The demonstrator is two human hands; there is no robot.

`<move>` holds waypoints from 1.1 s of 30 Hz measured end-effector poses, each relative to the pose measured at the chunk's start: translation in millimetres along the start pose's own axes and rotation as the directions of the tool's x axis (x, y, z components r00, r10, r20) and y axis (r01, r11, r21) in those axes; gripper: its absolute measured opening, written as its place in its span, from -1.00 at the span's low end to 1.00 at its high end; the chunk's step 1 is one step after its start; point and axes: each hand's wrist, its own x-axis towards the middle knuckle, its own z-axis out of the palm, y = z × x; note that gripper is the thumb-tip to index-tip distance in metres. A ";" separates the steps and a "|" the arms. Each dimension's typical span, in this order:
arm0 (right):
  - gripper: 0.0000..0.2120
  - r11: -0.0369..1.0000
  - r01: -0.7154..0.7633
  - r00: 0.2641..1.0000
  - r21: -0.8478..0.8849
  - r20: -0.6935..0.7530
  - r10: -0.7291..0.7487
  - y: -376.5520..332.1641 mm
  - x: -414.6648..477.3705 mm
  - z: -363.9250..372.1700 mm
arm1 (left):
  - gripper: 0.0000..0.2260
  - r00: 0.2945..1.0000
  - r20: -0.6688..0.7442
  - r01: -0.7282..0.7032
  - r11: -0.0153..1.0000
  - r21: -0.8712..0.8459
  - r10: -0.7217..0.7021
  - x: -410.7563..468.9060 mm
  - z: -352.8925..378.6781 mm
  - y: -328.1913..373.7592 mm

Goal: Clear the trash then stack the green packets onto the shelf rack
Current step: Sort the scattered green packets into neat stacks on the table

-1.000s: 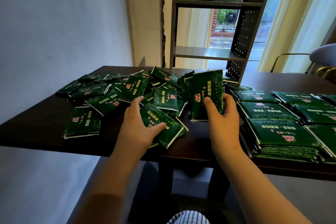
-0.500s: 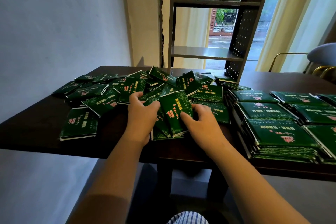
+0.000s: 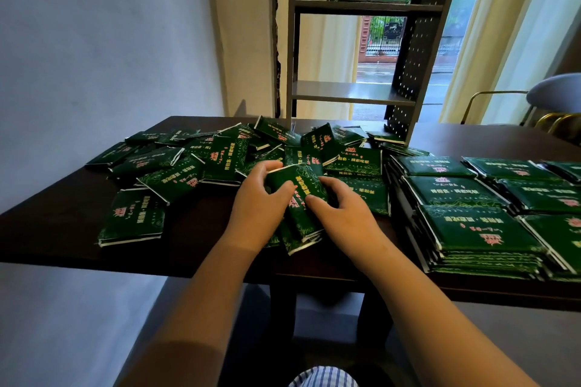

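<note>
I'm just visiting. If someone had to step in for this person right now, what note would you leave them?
Hands: the left hand and right hand both grip one small bundle of packets near the front of the table.
The loose heap lies scattered over the left and centre.
The neat stacks sit on the right.
Done: some packets are sorted into stacks.
Left: gather the heap and move everything to the shelf rack; its lower shelf shows no packets.
</note>
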 end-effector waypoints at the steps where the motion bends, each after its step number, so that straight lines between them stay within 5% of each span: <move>1: -0.53 0.999 0.002 1.000 0.032 0.001 -0.002 -0.5 -0.6 -0.3 | -0.68 0.999 -0.034 -0.035 0.999 -0.033 0.034 -2.2 0.4 -0.7; 5: -0.46 0.993 -0.009 0.999 0.121 0.042 0.004 -2.9 -4.1 1.5 | -0.58 0.983 -0.101 -0.161 0.982 -0.103 0.150 -8.1 0.3 -0.3; 8: -0.70 0.989 0.039 0.997 0.142 0.065 -0.048 -3.3 -4.8 1.7 | -0.53 0.984 -0.100 -0.166 0.964 -0.207 0.148 -8.8 -0.7 2.5; 12: -0.52 0.963 0.082 0.995 0.257 0.038 -0.095 -0.9 -8.4 -1.7 | -0.51 0.992 -0.038 -0.127 0.949 -0.289 0.121 -7.6 -5.0 4.6; 20: -0.41 0.864 0.501 0.824 -0.054 -0.276 -0.495 -5.2 -14.6 -1.2 | -0.51 0.936 -0.004 -0.348 0.924 -0.156 0.351 -8.3 -17.2 12.1; 22: -0.40 0.871 0.483 0.833 -0.092 -0.260 -0.489 -3.9 -13.6 -0.7 | -0.55 0.935 0.002 -0.355 0.934 -0.033 0.355 -10.5 -18.5 7.1; 26: -0.33 0.953 0.295 0.940 -0.069 -0.156 -0.302 3.1 -7.7 2.2 | -0.58 0.991 0.053 -0.123 0.991 0.058 0.120 -10.3 -21.8 -13.8; 33: -0.52 0.985 0.045 0.986 -0.165 -0.149 -0.070 1.8 -4.8 -1.1 | -0.26 0.971 0.230 -0.107 0.982 0.157 0.069 -9.9 -16.5 -13.8</move>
